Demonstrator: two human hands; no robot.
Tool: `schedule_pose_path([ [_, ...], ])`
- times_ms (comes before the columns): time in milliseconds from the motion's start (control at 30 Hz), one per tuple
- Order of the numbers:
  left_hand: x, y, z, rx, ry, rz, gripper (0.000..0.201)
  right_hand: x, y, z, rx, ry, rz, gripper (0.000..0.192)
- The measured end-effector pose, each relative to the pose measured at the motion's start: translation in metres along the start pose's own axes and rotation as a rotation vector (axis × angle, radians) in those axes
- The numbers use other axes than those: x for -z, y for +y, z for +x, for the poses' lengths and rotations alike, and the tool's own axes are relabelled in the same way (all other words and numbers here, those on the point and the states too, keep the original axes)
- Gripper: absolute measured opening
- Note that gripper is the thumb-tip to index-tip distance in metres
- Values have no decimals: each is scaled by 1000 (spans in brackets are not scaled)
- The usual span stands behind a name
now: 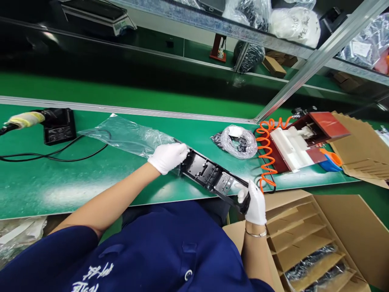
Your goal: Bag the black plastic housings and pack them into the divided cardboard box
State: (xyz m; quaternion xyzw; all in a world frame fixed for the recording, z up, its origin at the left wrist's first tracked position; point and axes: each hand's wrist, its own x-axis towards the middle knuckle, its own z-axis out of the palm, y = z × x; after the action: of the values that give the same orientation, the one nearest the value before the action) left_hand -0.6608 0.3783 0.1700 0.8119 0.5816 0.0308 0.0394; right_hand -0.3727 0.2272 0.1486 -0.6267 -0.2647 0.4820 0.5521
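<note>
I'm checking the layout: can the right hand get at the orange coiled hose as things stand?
Probably yes: the orange coiled hose lies close to the right hand, with nothing evident between them, but that hand is holding the black frame.

Long housing [207, 172]: black plastic, smooth, low sheen; paler inner plate [224, 182], metallic-looking. 
Bag [129, 136]: clear plastic film, glossy, creased. 
Gloves [169, 158]: white cloth, matt. 
Counter [27, 182]: green, smooth, glossy. 
Coiled hose [265, 152]: orange plastic, shiny. 
Partitioned carton [343, 219]: brown cardboard, matt. 
Shirt [164, 251]: navy cloth, matt. 
Bracelet [256, 234]: polished metal. 
Shelf post [316, 61]: bare metal, satin.
</note>
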Motion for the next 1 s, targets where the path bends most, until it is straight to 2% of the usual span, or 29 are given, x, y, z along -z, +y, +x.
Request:
schedule_pose_path([
  [67, -1, -2, -1, -11, -52, -2, 35, -3, 0, -1, 5, 29, 2, 44],
  [233, -2, 4, -1, -11, 24, -44, 38, -18, -1, -4, -21, 7, 8, 42],
  [300, 0, 9, -1, -67, 0, -77, 38, -26, -1, -3, -24, 18, 34, 43],
  [400, 1, 24, -4, -193, -82, -148, 37, -38, 0, 1, -17, 24, 72, 45],
  [533, -2, 55, -13, -354, -38, -256, 34, -61, 9, 10, -6, -40, 129, 44],
  [633, -6, 71, -19, -432, -53, -289, 29, -78, 15, 17, -97, -58, 208, 45],
  [767, -3, 65, -16, -345, -107, -295, 31, -93, 20, 16, -197, 31, 398, 45],
  [900, 8, 53, 3, -239, -68, -376, 35, -106, 26, 5, -89, 51, 395, 48],
  [1000, 7, 59, 7, -235, -49, -378, 34, -114, 27, 4, -46, 18, 359, 54],
])
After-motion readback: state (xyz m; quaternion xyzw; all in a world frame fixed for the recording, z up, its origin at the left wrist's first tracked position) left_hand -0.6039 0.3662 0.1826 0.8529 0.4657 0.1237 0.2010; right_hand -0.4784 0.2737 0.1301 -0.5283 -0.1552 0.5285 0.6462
